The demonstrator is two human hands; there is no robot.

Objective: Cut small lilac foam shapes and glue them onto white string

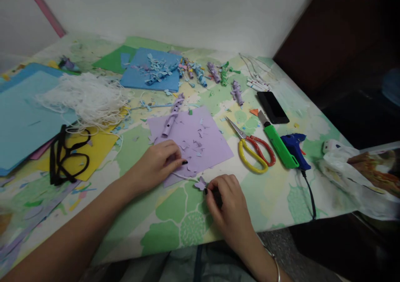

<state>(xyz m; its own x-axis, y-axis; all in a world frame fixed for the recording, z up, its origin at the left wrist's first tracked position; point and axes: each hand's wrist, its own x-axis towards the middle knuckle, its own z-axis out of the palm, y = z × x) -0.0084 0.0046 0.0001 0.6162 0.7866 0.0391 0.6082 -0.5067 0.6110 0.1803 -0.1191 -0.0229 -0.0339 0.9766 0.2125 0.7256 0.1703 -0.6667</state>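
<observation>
My left hand rests over the lower left edge of a purple sheet, thumb and fingers pinched on one end of a white string. At the string's other end is a small purple paper butterfly. My right hand pinches the butterfly's right side between thumb and finger. Small purple scraps lie on the sheet, and a rolled purple paper tube lies across its upper left corner.
Scissors, a green cutter, a blue glue gun and a phone lie to the right. White string, glasses and coloured sheets are left. Decorated tubes lie at the back.
</observation>
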